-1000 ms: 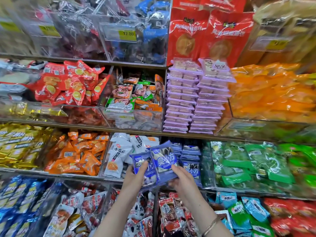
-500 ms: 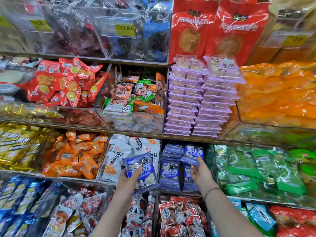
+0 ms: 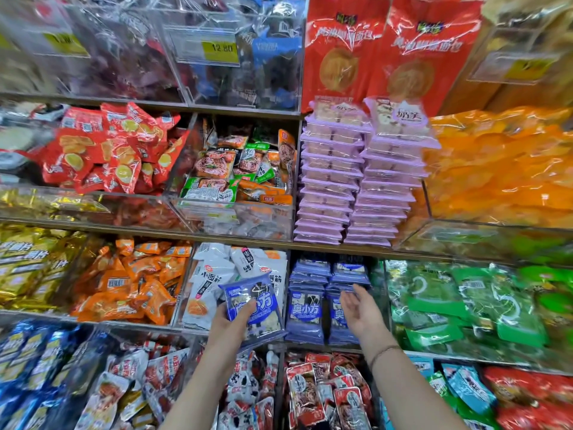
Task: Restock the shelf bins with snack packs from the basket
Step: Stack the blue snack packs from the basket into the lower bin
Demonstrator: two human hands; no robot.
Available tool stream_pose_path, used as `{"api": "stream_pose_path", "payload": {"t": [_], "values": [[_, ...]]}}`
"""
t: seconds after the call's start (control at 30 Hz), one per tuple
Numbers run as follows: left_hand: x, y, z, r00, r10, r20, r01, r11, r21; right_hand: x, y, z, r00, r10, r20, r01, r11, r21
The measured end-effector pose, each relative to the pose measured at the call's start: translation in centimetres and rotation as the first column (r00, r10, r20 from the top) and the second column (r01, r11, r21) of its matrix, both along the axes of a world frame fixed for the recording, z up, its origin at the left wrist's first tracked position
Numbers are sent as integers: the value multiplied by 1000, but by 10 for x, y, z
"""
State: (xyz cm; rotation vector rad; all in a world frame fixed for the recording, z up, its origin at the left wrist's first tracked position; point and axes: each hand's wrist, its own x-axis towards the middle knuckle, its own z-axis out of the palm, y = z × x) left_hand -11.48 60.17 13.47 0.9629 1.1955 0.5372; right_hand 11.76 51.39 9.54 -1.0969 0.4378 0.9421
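My left hand grips a small stack of blue snack packs, thumb across the front, held in front of the white-pack bin. Just to the right is the shelf bin of matching blue packs, stacked in two columns. My right hand hangs open and holds nothing, fingers relaxed in front of the right column of that bin. The basket is out of view.
Clear acrylic bins line every shelf: orange packs, white packs, green packs, purple trays above, red meat packs below. A metal shelf edge runs just under the blue bin.
My right hand carried a blue pack to the right column of the bin, let it go and drew back empty. My left hand kept its packs and barely moved.
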Motion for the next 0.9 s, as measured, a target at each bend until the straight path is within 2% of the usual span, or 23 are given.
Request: {"api": "stream_pose_path", "payload": {"t": [0.07,0.1,0.17,0.2,0.27,0.3,0.37,0.43,0.5,0.6,0.67,0.7,0.77,0.83,0.9], "values": [[3,-4,2,1000,-8,9,8,1000,-6,-22,-7,8,960,250,125,-244,968,-66],[4,-6,4,1000,-15,11,15,1000,-10,-35,-11,13,905,382,189,-370,924,-97],[8,-12,7,999,-33,12,33,999,-15,-61,-18,26,739,604,298,-589,794,-149],[10,-15,8,999,-35,13,35,999,-5,-73,-20,31,628,693,354,-674,712,-196],[12,-20,9,999,-34,16,34,999,7,-91,-24,38,420,782,461,-733,591,-335],[13,-22,9,999,-32,18,32,999,6,-97,-25,39,363,783,505,-710,583,-395],[14,-23,9,1000,-29,8,29,999,17,-101,-27,40,330,764,554,-657,608,-447],[12,-23,9,1000,-18,-11,18,1000,19,-102,-29,38,332,759,560,-648,615,-449],[9,-22,11,1000,3,-20,-2,1000,10,-102,-30,35,399,734,550,-655,648,-390],[5,-20,13,999,7,-35,-6,1000,15,-96,-30,26,662,596,454,-588,789,-178],[2,-16,10,999,19,-48,-19,1000,6,-85,-29,21,829,428,359,-430,899,-81],[1,-14,9,998,23,-57,-23,1000,4,-77,-26,18,875,353,331,-343,935,-88],[-2,-9,8,998,31,-55,-32,1000,-1,-59,-18,15,906,268,326,-225,960,-165],[-3,-5,7,998,47,-42,-47,999,-5,-40,-4,12,886,274,375,-173,944,-281],[-4,-2,6,998,58,-28,-58,998,-7,-24,16,12,864,277,421,-142,935,-324]]}}
